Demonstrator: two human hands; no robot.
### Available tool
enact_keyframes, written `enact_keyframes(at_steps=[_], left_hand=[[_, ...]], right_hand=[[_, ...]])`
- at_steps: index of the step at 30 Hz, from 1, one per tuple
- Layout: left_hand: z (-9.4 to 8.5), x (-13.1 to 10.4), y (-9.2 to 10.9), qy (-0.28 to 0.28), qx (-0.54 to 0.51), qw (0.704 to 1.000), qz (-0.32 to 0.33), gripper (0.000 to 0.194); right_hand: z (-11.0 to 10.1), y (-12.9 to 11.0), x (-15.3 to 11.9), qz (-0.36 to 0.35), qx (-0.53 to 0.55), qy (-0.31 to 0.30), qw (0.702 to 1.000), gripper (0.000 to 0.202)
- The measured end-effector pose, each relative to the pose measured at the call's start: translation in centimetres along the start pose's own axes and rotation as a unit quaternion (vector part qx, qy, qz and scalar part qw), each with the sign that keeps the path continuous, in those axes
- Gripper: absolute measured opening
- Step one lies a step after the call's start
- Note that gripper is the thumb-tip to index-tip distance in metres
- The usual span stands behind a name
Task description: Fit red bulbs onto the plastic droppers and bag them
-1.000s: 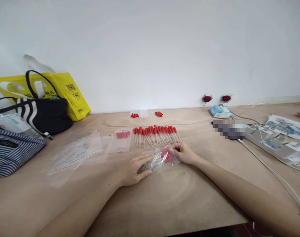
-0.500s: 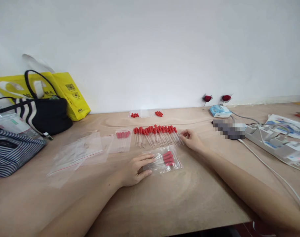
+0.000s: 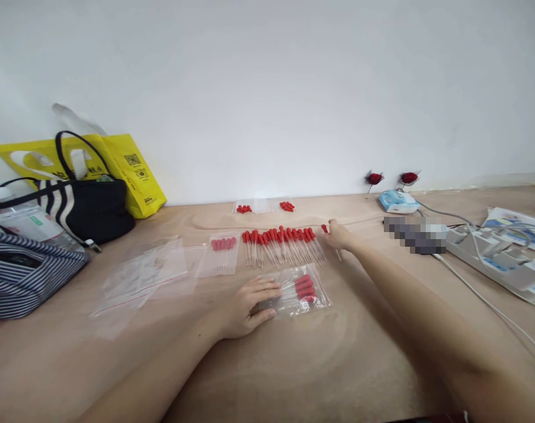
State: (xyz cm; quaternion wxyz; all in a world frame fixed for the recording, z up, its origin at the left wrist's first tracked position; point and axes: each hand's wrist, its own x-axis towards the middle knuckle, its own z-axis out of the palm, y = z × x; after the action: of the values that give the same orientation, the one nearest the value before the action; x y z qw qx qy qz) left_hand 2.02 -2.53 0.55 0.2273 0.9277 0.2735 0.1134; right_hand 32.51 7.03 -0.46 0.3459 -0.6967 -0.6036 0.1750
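Droppers with red bulbs (image 3: 273,236) lie on the surface (image 3: 249,376), twelve o'clock from the clear bag (image 3: 293,309) that the left hand (image 3: 248,305) steadies, thumb and fingers apart; at one o'clock the right hand (image 3: 337,236) pinches a single dropper (image 3: 324,228), best held lightly.

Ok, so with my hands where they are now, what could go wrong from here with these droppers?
Your right hand has a single dropper close to the end of the row of loose droppers, so it might brush the nearest ones out of line. Your left hand rests over the stem end of the filled clear bag; pressing hard could perhaps bend the thin stems inside.
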Motion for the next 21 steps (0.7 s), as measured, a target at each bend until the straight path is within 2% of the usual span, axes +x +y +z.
enact_keyframes(at_steps=[2, 4, 7, 10, 13, 17, 21], left_hand=[[0.0, 0.0, 0.1, 0.003, -0.005, 1.000, -0.005, 0.040], [0.0, -0.1, 0.1, 0.006, -0.008, 1.000, -0.016, 0.041], [0.0, -0.2, 0.1, 0.011, -0.008, 0.999, -0.036, 0.044], [0.0, -0.2, 0.2, 0.007, -0.001, 0.999, -0.051, 0.049], [-0.1, -0.1, 0.3, 0.002, 0.006, 0.998, -0.055, 0.049], [-0.2, -0.2, 0.5, 0.006, 0.004, 0.998, -0.058, 0.048], [-0.2, -0.1, 0.5, 0.007, 0.006, 0.998, -0.057, 0.049]], right_hand=[[-1.3, 0.3, -1.3, 0.005, 0.034, -0.008, 0.999, 0.051], [-2.1, 0.8, -3.0, 0.001, 0.145, -0.019, 0.989, 0.053], [-1.9, 1.5, -5.6, 0.020, 0.345, -0.010, 0.938, 0.047], [-0.5, 1.9, -7.2, 0.054, 0.445, 0.011, 0.894, 0.045], [0.5, 1.8, -7.7, 0.072, 0.471, 0.031, 0.879, 0.043], [1.3, 1.1, -7.9, 0.080, 0.467, 0.059, 0.879, 0.041], [1.9, -0.1, -8.8, 0.083, 0.466, 0.050, 0.879, 0.040]])
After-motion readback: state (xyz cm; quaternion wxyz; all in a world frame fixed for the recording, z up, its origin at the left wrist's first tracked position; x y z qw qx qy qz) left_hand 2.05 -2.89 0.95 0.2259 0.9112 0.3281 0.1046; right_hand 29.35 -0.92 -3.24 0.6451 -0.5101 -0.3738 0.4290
